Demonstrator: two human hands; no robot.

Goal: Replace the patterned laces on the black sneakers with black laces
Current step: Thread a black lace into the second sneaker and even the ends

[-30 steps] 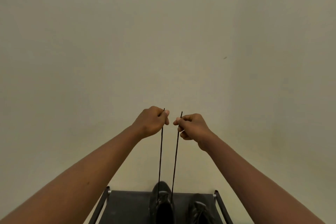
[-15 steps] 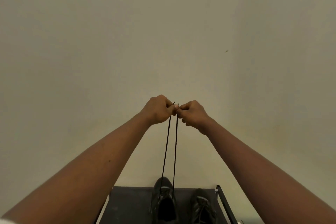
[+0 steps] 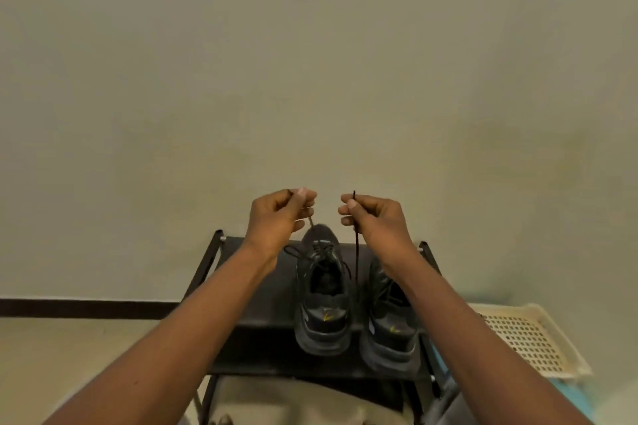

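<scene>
1. Rack (image 3: 276, 304), black, stands at the wall and carries the black sneakers (image 3: 390, 338) side by side.
2. Left sneaker (image 3: 322, 317) has the black lace (image 3: 356, 259) threaded through its eyelets.
3. Left grip (image 3: 276, 217) pinches one lace end, right grip (image 3: 374, 217) the other, above the toe.
4. Advice: pull both ends level, with equal tension, before the next crossing.

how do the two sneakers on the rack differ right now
The left sneaker carries the black lace that the left hand and right hand pinch; the right sneaker has no lace held. The left sneaker sits farther back; the right sneaker sits nearer, partly behind a forearm. Both are black, heels toward the camera, on the rack.
</scene>
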